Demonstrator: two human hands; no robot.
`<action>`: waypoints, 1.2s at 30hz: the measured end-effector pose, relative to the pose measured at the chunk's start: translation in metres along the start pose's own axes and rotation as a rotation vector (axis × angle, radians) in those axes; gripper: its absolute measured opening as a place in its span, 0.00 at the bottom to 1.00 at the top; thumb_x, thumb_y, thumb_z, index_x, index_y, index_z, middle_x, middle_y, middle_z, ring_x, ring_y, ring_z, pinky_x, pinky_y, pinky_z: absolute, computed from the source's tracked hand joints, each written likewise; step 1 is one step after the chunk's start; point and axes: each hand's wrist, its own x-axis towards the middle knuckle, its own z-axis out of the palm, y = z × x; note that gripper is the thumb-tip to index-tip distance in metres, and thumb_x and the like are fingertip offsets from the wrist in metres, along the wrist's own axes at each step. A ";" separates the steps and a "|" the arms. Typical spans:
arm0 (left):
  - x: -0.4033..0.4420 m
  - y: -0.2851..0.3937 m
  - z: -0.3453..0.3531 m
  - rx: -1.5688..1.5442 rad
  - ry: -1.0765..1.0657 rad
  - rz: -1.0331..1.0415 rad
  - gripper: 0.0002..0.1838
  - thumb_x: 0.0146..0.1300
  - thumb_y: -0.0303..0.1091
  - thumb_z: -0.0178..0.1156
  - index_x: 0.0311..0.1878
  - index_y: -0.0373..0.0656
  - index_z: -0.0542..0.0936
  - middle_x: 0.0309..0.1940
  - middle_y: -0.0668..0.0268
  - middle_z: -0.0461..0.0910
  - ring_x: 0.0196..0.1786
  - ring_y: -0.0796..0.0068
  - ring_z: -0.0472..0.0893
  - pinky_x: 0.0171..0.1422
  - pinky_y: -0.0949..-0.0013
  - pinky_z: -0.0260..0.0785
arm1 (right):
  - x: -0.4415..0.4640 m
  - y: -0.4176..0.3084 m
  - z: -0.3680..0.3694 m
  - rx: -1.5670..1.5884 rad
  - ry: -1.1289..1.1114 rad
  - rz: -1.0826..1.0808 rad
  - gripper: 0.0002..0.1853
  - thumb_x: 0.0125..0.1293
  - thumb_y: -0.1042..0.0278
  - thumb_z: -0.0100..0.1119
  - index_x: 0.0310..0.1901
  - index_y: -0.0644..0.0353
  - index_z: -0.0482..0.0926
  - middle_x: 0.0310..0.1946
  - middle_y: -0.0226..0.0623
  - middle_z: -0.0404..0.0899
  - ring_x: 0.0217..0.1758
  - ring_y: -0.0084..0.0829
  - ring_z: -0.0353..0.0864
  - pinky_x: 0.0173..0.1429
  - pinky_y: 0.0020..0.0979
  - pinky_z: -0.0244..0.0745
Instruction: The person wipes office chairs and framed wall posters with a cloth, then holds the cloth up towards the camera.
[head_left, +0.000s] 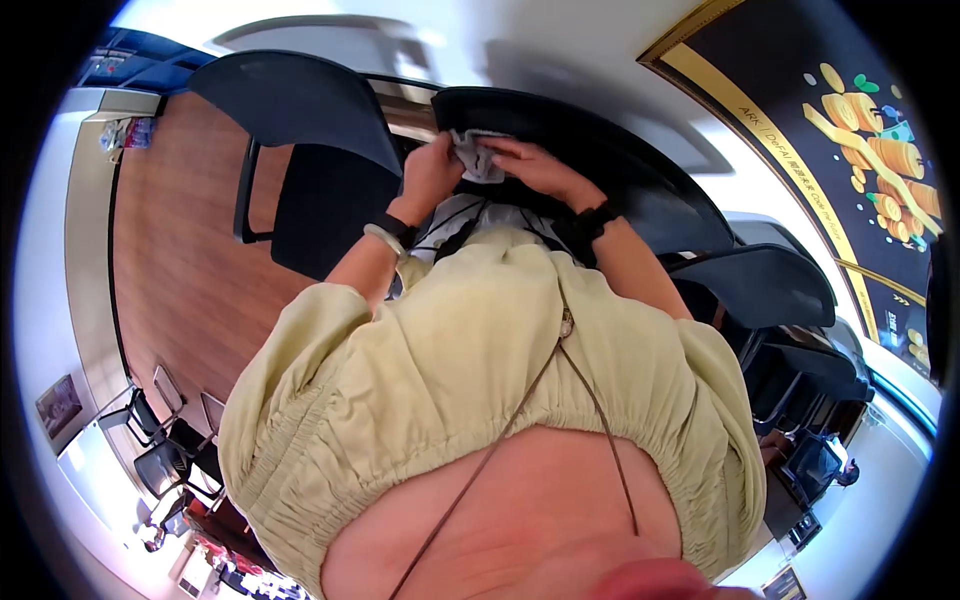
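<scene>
Between the two hands sits a small light-grey cloth [483, 168], bunched into loose folds and raised clear of the floor [190, 230]. Left grip [430, 175]: fingers curled, closed on the cloth's near-left edge. Right grip [545, 173]: fingers extended across the opposite edge and touching it; the thumb is not visible, so whether this side pinches or merely rests cannot be determined.

Handling assessment: the item appears light, soft and limp, with no stiffness of its own. Breakage is not a concern; slipping seems unlikely, the surface looking matt. Its contents, if any, are hidden by the folds. Recommended hold: a gathered edge or corner on each side, thumb against fingers, since a single-sided hold would probably let the free portion droop.

Surroundings: left of the left grip, a black chair [290, 112]; beyond and to the right of the right grip, a curved black panel [640, 165], apparently another chair back.
</scene>
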 end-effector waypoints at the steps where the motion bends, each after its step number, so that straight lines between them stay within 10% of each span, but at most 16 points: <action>1: -0.003 -0.002 0.010 -0.006 0.024 0.040 0.04 0.53 0.29 0.60 0.33 0.42 0.78 0.24 0.50 0.80 0.30 0.46 0.82 0.35 0.49 0.74 | 0.005 0.024 -0.006 0.006 -0.005 0.054 0.23 0.75 0.64 0.49 0.70 0.56 0.70 0.64 0.35 0.75 0.65 0.26 0.71 0.72 0.29 0.61; 7: -0.022 -0.010 0.103 0.027 -0.469 0.268 0.09 0.53 0.34 0.60 0.35 0.41 0.82 0.29 0.49 0.82 0.36 0.45 0.83 0.40 0.49 0.77 | -0.060 0.105 -0.028 -0.051 -0.002 0.280 0.22 0.77 0.61 0.49 0.68 0.58 0.72 0.65 0.33 0.74 0.66 0.26 0.70 0.72 0.29 0.61; 14: -0.004 0.135 0.090 -0.182 -0.709 0.441 0.11 0.54 0.37 0.62 0.34 0.39 0.80 0.34 0.50 0.83 0.39 0.45 0.82 0.45 0.49 0.75 | -0.196 0.110 -0.072 0.043 0.463 0.343 0.17 0.73 0.68 0.57 0.58 0.66 0.80 0.56 0.37 0.82 0.59 0.27 0.78 0.66 0.28 0.70; 20: 0.009 0.175 0.044 -0.615 -0.455 0.694 0.12 0.51 0.33 0.66 0.32 0.36 0.75 0.34 0.55 0.82 0.35 0.52 0.81 0.41 0.56 0.74 | -0.269 0.000 -0.094 -0.092 0.715 0.171 0.14 0.70 0.72 0.59 0.54 0.69 0.83 0.48 0.35 0.85 0.50 0.21 0.81 0.58 0.25 0.74; 24: 0.029 0.181 -0.007 -0.634 -0.596 0.380 0.13 0.47 0.29 0.67 0.33 0.34 0.74 0.34 0.55 0.80 0.34 0.59 0.79 0.39 0.65 0.71 | -0.240 -0.066 -0.085 -0.054 0.783 0.029 0.16 0.71 0.74 0.56 0.56 0.70 0.81 0.46 0.36 0.85 0.50 0.22 0.81 0.58 0.25 0.74; 36: 0.020 0.098 -0.070 -0.223 0.059 0.338 0.17 0.48 0.29 0.70 0.45 0.49 0.83 0.34 0.62 0.74 0.39 0.56 0.79 0.42 0.59 0.74 | -0.095 -0.084 -0.034 -0.080 0.440 -0.042 0.34 0.64 0.82 0.59 0.72 0.55 0.66 0.56 0.42 0.80 0.52 0.28 0.82 0.57 0.29 0.78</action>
